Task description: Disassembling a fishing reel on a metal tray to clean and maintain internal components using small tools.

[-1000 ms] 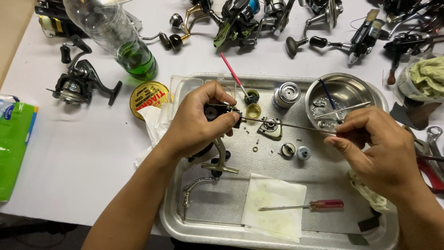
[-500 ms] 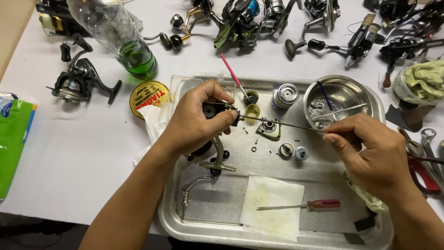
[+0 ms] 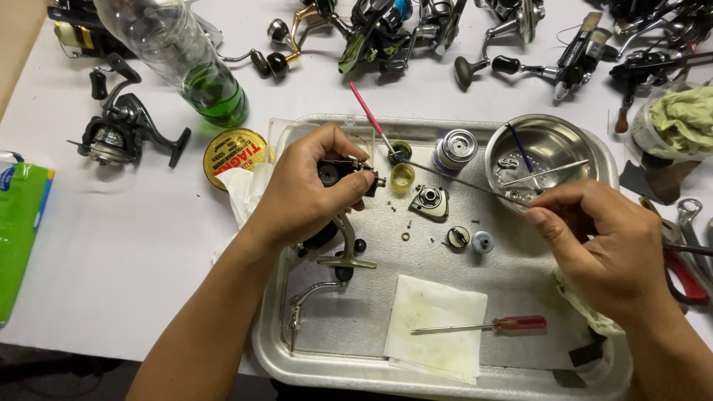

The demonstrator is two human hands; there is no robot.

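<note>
Black reel body (image 3: 343,175) (left hand (image 3: 308,186)), right hand (image 3: 605,245) pinches rod (image 3: 460,182).

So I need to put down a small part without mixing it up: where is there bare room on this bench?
Bare white table lies between the lone reel, the green packet and the left hand. In the tray, bare metal runs from the paper square up toward the right hand. The tray's top and the back row of reels are crowded.
</note>
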